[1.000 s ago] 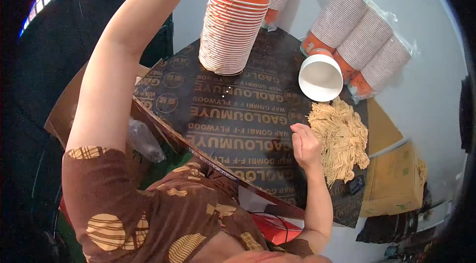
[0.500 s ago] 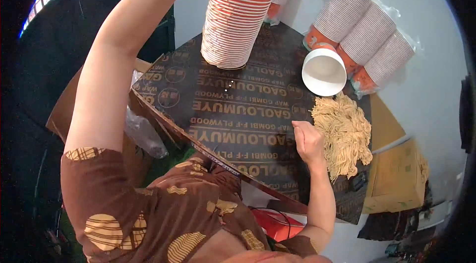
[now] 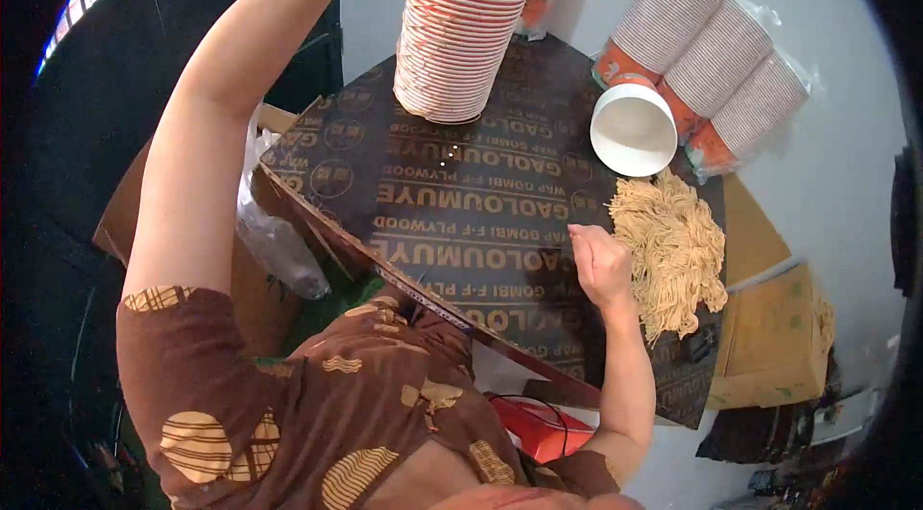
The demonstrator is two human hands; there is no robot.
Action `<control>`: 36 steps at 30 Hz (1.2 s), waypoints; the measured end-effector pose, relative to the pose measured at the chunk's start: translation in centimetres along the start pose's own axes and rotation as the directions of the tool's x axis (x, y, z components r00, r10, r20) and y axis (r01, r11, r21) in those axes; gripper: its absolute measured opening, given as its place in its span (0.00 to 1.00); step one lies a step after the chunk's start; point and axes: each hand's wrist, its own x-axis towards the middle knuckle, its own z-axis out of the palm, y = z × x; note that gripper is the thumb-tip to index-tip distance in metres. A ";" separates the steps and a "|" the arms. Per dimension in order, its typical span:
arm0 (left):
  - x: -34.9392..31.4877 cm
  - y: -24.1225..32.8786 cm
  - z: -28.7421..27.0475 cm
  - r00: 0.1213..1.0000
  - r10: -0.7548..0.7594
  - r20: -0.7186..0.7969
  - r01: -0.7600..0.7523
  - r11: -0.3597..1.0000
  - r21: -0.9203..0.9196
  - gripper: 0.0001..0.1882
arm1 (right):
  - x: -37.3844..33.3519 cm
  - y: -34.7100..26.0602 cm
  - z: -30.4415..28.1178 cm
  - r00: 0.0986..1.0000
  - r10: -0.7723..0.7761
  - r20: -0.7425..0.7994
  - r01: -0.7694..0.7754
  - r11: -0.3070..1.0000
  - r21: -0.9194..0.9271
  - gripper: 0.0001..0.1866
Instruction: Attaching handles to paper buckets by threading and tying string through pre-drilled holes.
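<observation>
Right hand (image 3: 598, 265) curled into a loose fist on the dark board (image 3: 452, 212), just beside the noodle pile (image 3: 673, 255); left arm raised to the orange cup stack (image 3: 461, 39), its hand out of frame, grip impossible to tell; white cup (image 3: 633, 129) lying sideways above the noodles; sleeved cups (image 3: 711, 58) behind.

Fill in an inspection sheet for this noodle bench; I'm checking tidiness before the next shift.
Surface: dark printed plywood board, bare in the middle.
Job's things: tall stack of orange paper cups; one white-lined cup on its side; heap of dry noodles.
Clutter: sleeved cup stacks; cardboard boxes; plastic bag; red box.
Hands: left hand out of frame, arm reaching to the cup stack; right hand closed beside the noodles.
Cables: nothing seen.
Surroundings: pale floor.
</observation>
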 end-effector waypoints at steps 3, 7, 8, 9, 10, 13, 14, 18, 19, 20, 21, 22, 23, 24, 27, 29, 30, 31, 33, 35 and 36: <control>-0.2 -0.5 0.0 0.999 0.030 -0.020 -0.030 1.000 0.008 0.32 | 0.1 -0.2 0.0 1.000 -0.013 -0.002 0.013 1.000 0.002 0.07; -0.5 -0.4 -0.1 0.999 0.042 -0.014 -0.042 0.999 0.016 0.36 | 0.1 -0.1 0.1 1.000 -0.022 -0.011 0.022 1.000 -0.012 0.07; -0.5 -0.3 -0.1 0.999 0.035 -0.001 -0.035 0.999 0.030 0.37 | 0.0 -0.1 0.1 0.999 -0.029 -0.017 0.029 0.999 -0.013 0.07; -0.5 -0.4 -0.2 0.999 0.035 -0.001 -0.035 0.999 0.031 0.37 | 0.0 -0.1 0.2 0.999 -0.030 -0.017 0.029 0.999 -0.012 0.07; -0.4 -0.6 -0.4 0.999 0.047 0.008 -0.047 0.998 0.041 0.38 | 0.1 -0.2 0.2 0.999 -0.035 -0.019 0.035 0.999 -0.015 0.07; -0.8 0.3 -0.5 0.999 0.022 0.031 -0.024 0.998 0.053 0.39 | 0.0 -0.3 0.1 0.999 -0.036 -0.021 0.036 0.999 -0.017 0.08; -1.0 0.8 -0.6 0.999 -0.016 0.042 0.014 0.998 0.057 0.39 | 0.0 -0.3 0.1 0.999 -0.037 -0.020 0.036 0.999 -0.017 0.08; -1.2 1.4 -1.7 0.997 -0.026 0.070 0.014 0.987 0.163 0.40 | 0.1 -0.1 0.1 0.999 -0.047 -0.022 0.046 0.999 -0.027 0.08; -1.4 1.9 -1.9 0.992 -0.062 0.109 0.041 0.982 0.185 0.41 | 0.0 -0.1 0.1 0.999 -0.044 -0.021 0.044 0.999 -0.026 0.08; -1.6 2.4 -2.2 0.984 -0.099 0.148 0.067 0.976 0.208 0.42 | -0.2 -0.1 0.1 1.000 -0.024 -0.016 0.024 0.999 -0.036 0.08; -2.3 3.6 -3.0 0.984 -0.095 0.152 0.063 0.977 0.202 0.42 | -0.4 0.1 -0.1 1.000 0.000 -0.015 0.000 0.999 -0.050 0.08; -3.4 4.8 -4.2 0.972 -0.066 0.224 0.059 0.998 0.035 0.42 | -0.7 0.3 -0.2 1.000 0.007 -0.017 -0.008 0.999 -0.053 0.08; -4.0 5.6 -4.6 0.957 -0.024 0.291 0.065 0.989 -0.134 0.41 | -1.0 0.5 -0.4 1.000 0.022 -0.019 -0.023 0.998 -0.065 0.08; -4.2 5.1 -4.0 0.959 -0.029 0.282 0.067 0.990 -0.126 0.41 | -0.6 0.5 -0.2 1.000 0.016 -0.019 -0.017 0.997 -0.069 0.08; -6.0 3.4 0.7 0.919 0.316 -0.237 -0.184 0.872 0.453 0.34 | -0.2 1.2 0.3 0.996 -0.058 -0.071 0.055 0.997 -0.045 0.07; -8.0 3.2 2.1 0.854 0.520 -0.005 -0.491 0.810 0.321 0.33 | -0.5 1.4 0.0 0.997 -0.041 -0.070 0.037 0.998 -0.060 0.07; -10.0 5.0 2.7 0.782 0.622 0.039 -0.606 0.744 0.282 0.37 | -0.9 1.5 -0.5 0.997 -0.022 -0.068 0.016 0.997 -0.077 0.07; -10.9 5.2 4.7 0.684 0.727 -0.050 -0.664 0.650 0.370 0.15 | -0.5 1.4 -0.1 0.996 -0.036 -0.085 0.031 0.997 -0.067 0.06; -13.6 5.8 6.7 0.606 0.776 0.177 -0.795 0.579 0.181 0.10 | -0.8 1.6 -0.2 0.996 -0.011 -0.086 0.004 0.996 -0.084 0.06; -15.9 7.3 9.0 0.739 0.550 0.389 -0.626 0.775 0.092 0.13 | -1.1 2.2 -0.1 0.995 -0.003 -0.095 -0.007 0.994 -0.105 0.05; -16.3 8.1 9.9 0.766 0.418 0.488 -0.520 0.850 0.087 0.13 | -1.1 2.3 0.0 0.995 0.005 -0.097 -0.016 0.994 -0.111 0.05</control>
